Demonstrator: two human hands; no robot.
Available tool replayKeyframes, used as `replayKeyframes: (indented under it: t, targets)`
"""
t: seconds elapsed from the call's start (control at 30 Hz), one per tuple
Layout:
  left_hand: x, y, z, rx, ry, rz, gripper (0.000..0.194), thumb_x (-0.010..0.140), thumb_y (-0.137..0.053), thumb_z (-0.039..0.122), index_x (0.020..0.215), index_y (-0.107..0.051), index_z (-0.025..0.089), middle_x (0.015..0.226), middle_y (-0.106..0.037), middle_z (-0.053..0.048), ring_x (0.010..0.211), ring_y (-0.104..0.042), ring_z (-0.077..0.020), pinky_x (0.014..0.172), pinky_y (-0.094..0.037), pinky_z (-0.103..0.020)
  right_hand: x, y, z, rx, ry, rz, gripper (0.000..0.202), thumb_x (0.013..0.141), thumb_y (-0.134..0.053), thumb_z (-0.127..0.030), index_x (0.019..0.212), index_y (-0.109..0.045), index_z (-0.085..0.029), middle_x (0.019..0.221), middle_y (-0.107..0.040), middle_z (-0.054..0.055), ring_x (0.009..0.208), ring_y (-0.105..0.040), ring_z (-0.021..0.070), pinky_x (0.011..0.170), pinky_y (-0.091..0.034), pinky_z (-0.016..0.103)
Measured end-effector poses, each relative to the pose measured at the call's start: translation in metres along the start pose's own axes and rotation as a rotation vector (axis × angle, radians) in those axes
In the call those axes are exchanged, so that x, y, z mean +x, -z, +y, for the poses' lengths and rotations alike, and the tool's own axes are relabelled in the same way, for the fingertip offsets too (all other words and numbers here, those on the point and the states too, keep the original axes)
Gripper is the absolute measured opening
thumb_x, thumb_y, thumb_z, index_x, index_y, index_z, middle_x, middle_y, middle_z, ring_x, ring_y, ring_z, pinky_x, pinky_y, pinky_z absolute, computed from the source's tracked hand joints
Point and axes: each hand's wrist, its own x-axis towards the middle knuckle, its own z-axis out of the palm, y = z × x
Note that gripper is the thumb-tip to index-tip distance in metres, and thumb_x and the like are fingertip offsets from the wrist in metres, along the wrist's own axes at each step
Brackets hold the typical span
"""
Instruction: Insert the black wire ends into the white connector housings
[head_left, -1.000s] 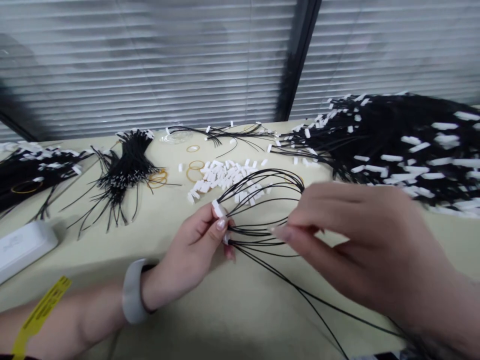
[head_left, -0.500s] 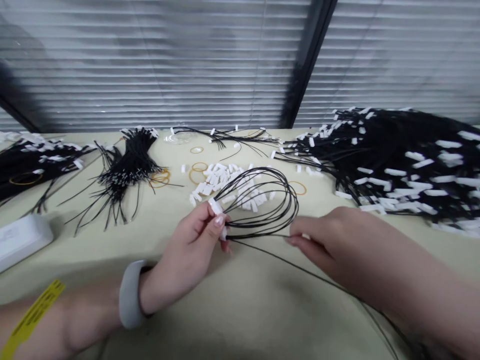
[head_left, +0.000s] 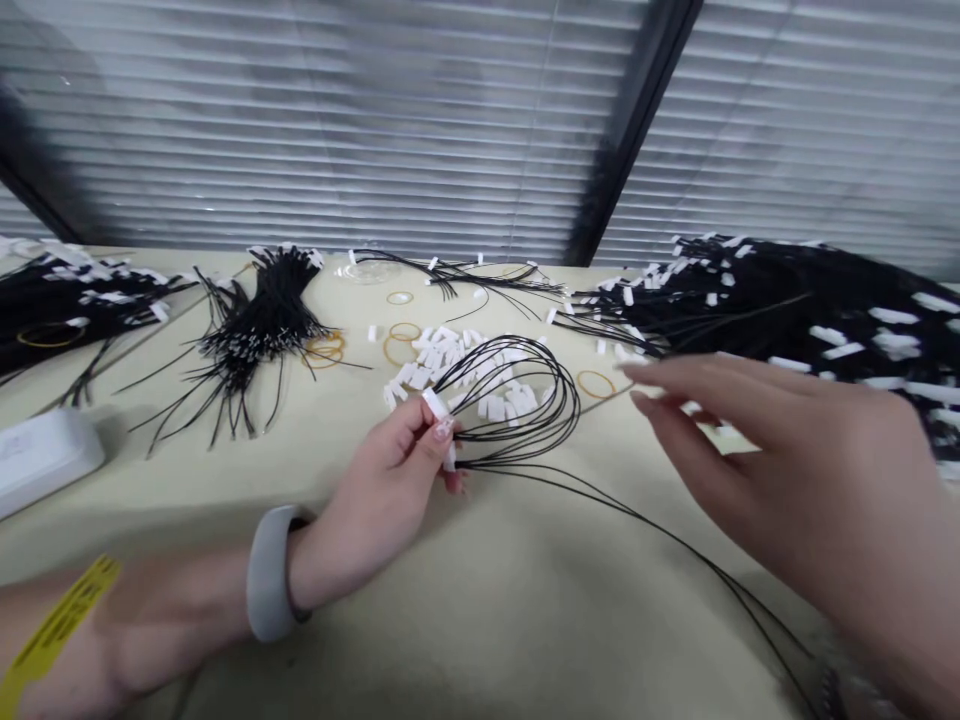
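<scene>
On the tabletop (head_left: 480,600) in front of me, my left hand (head_left: 382,490) pinches the gathered ends of the looped wires (head_left: 525,400), a white plug (head_left: 433,403) showing above my thumb. My right hand (head_left: 780,450) has let go of the loops it was gripping half a second ago and now hangs spread, fingers loose, beside the big wire heap (head_left: 787,300). So the coil rests on my left pinch alone, its tails trailing toward me. No box or tray shows; loose plugs (head_left: 450,355) and rubber bands (head_left: 596,383) lie bare behind the coil.
</scene>
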Motion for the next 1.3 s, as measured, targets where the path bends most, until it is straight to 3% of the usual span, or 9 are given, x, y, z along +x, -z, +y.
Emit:
replayKeyframes:
  t: [0.13, 0.2, 0.27, 0.33, 0.4, 0.47, 0.67, 0.93, 1.3]
  targets:
    - [0.001, 0.0, 0.0, 0.004, 0.018, -0.006, 0.017, 0.089, -0.039, 0.029, 0.08, -0.048, 0.018, 0.066, -0.048, 0.005, 0.056, -0.052, -0.0088, 0.057, -0.045, -0.023, 0.004, -0.005, -0.017, 0.607, -0.282, 0.234, 0.032, 0.075, -0.062, -0.02, 0.107, -0.063, -0.024, 0.118, -0.058, 0.001, 0.105, -0.056, 0.02, 0.086, -0.049, 0.032]
    - [0.001, 0.0, 0.001, 0.005, 0.017, -0.012, 0.017, 0.089, -0.04, 0.029, 0.079, -0.047, 0.018, 0.066, -0.047, 0.005, 0.056, -0.051, -0.0088, 0.055, -0.045, -0.023, 0.006, -0.01, -0.023, 0.895, -0.399, 0.361, 0.024, 0.079, -0.058, -0.018, 0.101, -0.064, -0.025, 0.114, -0.059, 0.001, 0.094, -0.06, 0.0161, 0.082, -0.051, 0.032]
    - [0.001, -0.001, 0.002, -0.009, 0.006, -0.025, 0.017, 0.088, -0.041, 0.029, 0.077, -0.047, 0.017, 0.067, -0.047, 0.004, 0.057, -0.05, -0.0089, 0.054, -0.045, -0.023, 0.006, -0.016, -0.025, 1.029, -0.428, 0.356, 0.016, 0.082, -0.055, -0.019, 0.092, -0.064, -0.026, 0.093, -0.063, 0.0, 0.071, -0.06, 0.0105, 0.065, -0.052, 0.028]
    - [0.001, -0.001, 0.002, -0.029, -0.009, -0.052, 0.018, 0.088, -0.042, 0.03, 0.077, -0.048, 0.017, 0.068, -0.047, 0.003, 0.057, -0.049, -0.0093, 0.053, -0.045, -0.023, 0.006, -0.023, -0.025, 0.977, -0.383, 0.179, 0.014, 0.082, -0.055, -0.021, 0.092, -0.061, -0.027, 0.073, -0.059, -0.003, 0.056, -0.052, 0.0082, 0.05, -0.045, 0.023]
    - [0.0, 0.0, 0.002, -0.047, -0.021, -0.094, 0.018, 0.088, -0.043, 0.031, 0.078, -0.049, 0.017, 0.067, -0.047, 0.003, 0.057, -0.049, -0.0095, 0.053, -0.045, -0.023, 0.004, -0.028, -0.025, 0.784, -0.284, -0.023, 0.012, 0.081, -0.056, -0.021, 0.091, -0.062, -0.025, 0.067, -0.057, -0.003, 0.058, -0.052, 0.0091, 0.05, -0.042, 0.022]
    - [-0.001, 0.0, 0.001, -0.069, -0.037, -0.131, 0.017, 0.088, -0.043, 0.031, 0.08, -0.05, 0.017, 0.066, -0.048, 0.003, 0.056, -0.049, -0.0095, 0.054, -0.044, -0.023, 0.003, -0.031, -0.025, 0.591, -0.168, -0.129, 0.01, 0.081, -0.054, -0.02, 0.084, -0.063, -0.022, 0.069, -0.059, -0.001, 0.062, -0.053, 0.0099, 0.054, -0.041, 0.023]
    - [-0.003, 0.001, 0.002, -0.099, -0.034, -0.166, 0.016, 0.088, -0.042, 0.03, 0.079, -0.048, 0.018, 0.066, -0.047, 0.004, 0.056, -0.049, -0.0092, 0.054, -0.042, -0.023, 0.002, -0.032, -0.027, 0.448, -0.052, -0.154, 0.009, 0.079, -0.056, -0.02, 0.073, -0.062, -0.02, 0.065, -0.055, 0.0, 0.056, -0.046, 0.009, 0.05, -0.033, 0.024]
    - [-0.006, 0.001, 0.004, -0.07, -0.043, -0.14, 0.018, 0.088, -0.042, 0.032, 0.081, -0.049, 0.017, 0.069, -0.048, 0.003, 0.055, -0.049, -0.008, 0.053, -0.043, -0.022, 0.008, -0.021, -0.026, 0.533, -0.202, -0.218, 0.021, 0.079, -0.054, -0.022, 0.059, -0.054, -0.017, 0.054, -0.05, -0.002, 0.05, -0.042, 0.0073, 0.047, -0.032, 0.022]
    - [-0.006, 0.001, 0.005, -0.051, -0.051, -0.15, 0.018, 0.089, -0.041, 0.031, 0.078, -0.047, 0.018, 0.065, -0.046, 0.004, 0.055, -0.048, -0.009, 0.054, -0.044, -0.023, 0.009, -0.017, -0.025, 0.634, -0.223, -0.302, 0.025, 0.077, -0.055, -0.021, 0.053, -0.051, -0.015, 0.051, -0.045, -0.003, 0.049, -0.039, 0.0059, 0.044, -0.03, 0.019]
